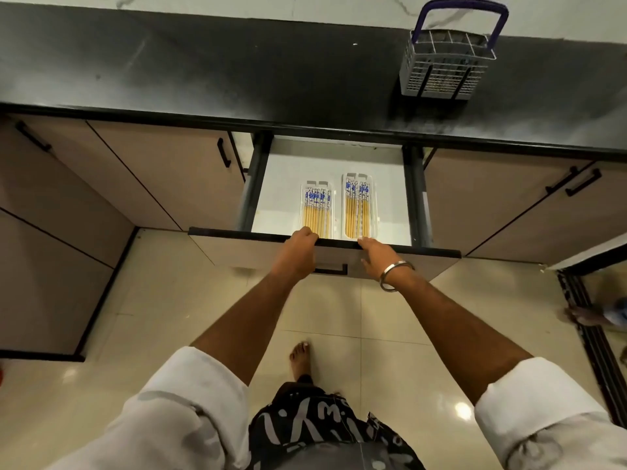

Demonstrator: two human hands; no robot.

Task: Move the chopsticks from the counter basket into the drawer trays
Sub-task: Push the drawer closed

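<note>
We judge the task nearly finished: the yellow chopsticks with blue-and-white patterned tops (317, 212) lie in rows in the two clear plastic trays (359, 206) toward the front edge of the open white drawer (390, 171), while the grey wire basket with the blue handle (446, 64) stands near the right end of the black counter (203, 69), seemingly emptied, though its mesh hides the inside. Our left hand (300, 247) curls closed over the drawer's front edge and our right hand (375, 254) rests there with loose, open fingers holding nothing, so closing the drawer is likely all that remains.

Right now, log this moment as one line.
drawer open | chopsticks in both trays | left hand, right hand on drawer front | basket on counter
</note>
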